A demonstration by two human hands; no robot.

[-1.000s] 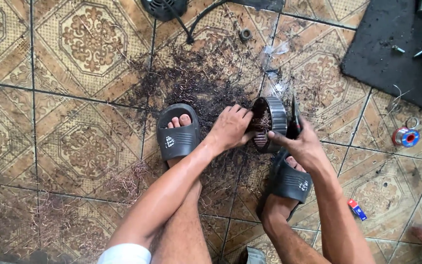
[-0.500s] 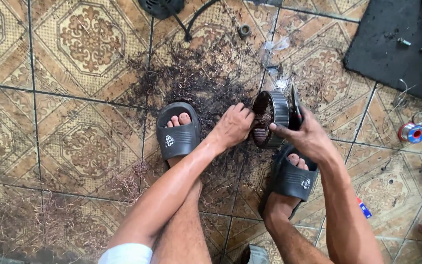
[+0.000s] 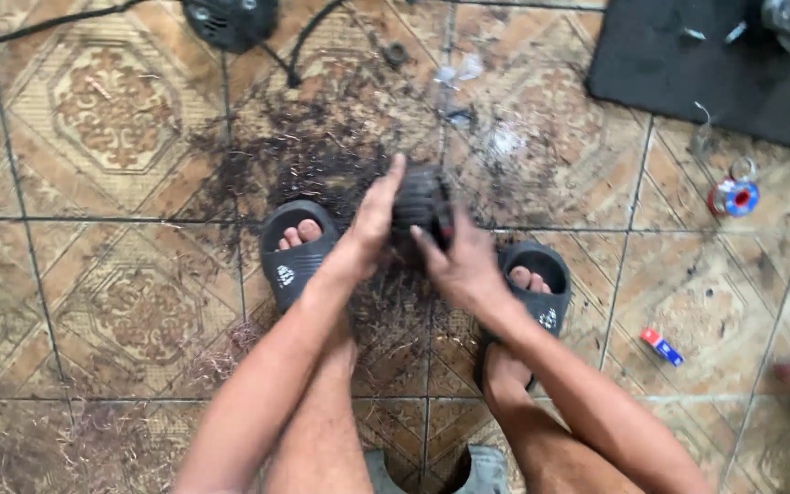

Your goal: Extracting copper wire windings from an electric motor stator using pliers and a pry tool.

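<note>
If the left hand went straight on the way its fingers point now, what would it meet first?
Probably the dark debris on the tiled floor; the left hand points up-frame past the round dark part. Depth is unclear.

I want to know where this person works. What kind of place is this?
Probably a home repair spot on a tiled floor: both hands hold a dark motor part, wire scraps lie around, with a wire spool nearby.

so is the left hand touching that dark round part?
Touching. The head view shows the left hand laid flat against the side of the dark round part, with the right hand gripping it from the other side.
</note>
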